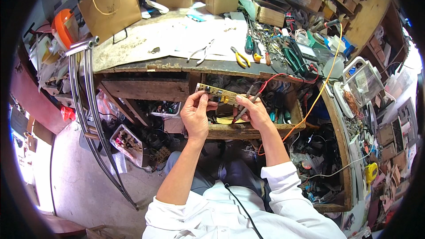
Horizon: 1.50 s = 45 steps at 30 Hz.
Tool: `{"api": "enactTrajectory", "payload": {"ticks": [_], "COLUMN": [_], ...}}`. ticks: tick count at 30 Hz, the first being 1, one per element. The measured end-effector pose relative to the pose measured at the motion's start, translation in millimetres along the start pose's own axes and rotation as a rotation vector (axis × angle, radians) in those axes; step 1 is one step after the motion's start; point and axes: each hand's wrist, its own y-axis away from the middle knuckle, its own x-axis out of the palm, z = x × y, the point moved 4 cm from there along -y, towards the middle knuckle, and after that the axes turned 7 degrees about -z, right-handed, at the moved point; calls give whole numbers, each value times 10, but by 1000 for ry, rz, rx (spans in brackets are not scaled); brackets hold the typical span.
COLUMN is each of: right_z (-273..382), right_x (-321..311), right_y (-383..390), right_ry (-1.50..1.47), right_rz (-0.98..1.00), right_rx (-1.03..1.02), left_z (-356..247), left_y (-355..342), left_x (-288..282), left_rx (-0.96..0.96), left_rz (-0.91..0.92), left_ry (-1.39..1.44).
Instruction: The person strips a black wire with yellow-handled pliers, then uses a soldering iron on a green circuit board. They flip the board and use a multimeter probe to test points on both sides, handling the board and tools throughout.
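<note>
A narrow tan circuit board (226,94) with small black and yellow parts is held up in front of the open drawer (230,131). My left hand (197,117) is closed on the board's left end, thumb on its face. Closed around a pair of test probes (241,114), my right hand (256,113) meets the board's right end; whether it also grips the board I cannot tell. A red test lead (273,76) runs from the probes toward a multimeter (306,49) on the bench. The probe tips are partly hidden.
On the bench (137,46) lie silver pliers (201,52), yellow-handled pliers (240,57) and several screwdrivers. An orange cord (325,84) hangs at the right, beside crowded parts. Bent metal tubes (90,93) stand at the left, near a box of scraps (128,144).
</note>
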Motion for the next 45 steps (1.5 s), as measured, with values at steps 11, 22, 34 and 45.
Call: {"api": "enactTrajectory", "payload": {"ticks": [11,22,34,45], "right_z": [-9,48,144,56], "right_x": [-32,33,-32,-380], "right_y": [3,45,91,59], "right_ry": [2,71,5,-642], "right_rz": [-41,91,-100,-388], "right_rx": [-66,-265,-332,-377], "left_z": [-32,21,-30,-70], "left_y": [16,-74,-69,-73], "left_x": [38,-36,-52,20], "left_rx": [2,-150,-188,-246], "left_rz": [8,-44,3,72], "left_ry": [-25,29,169,241]}}
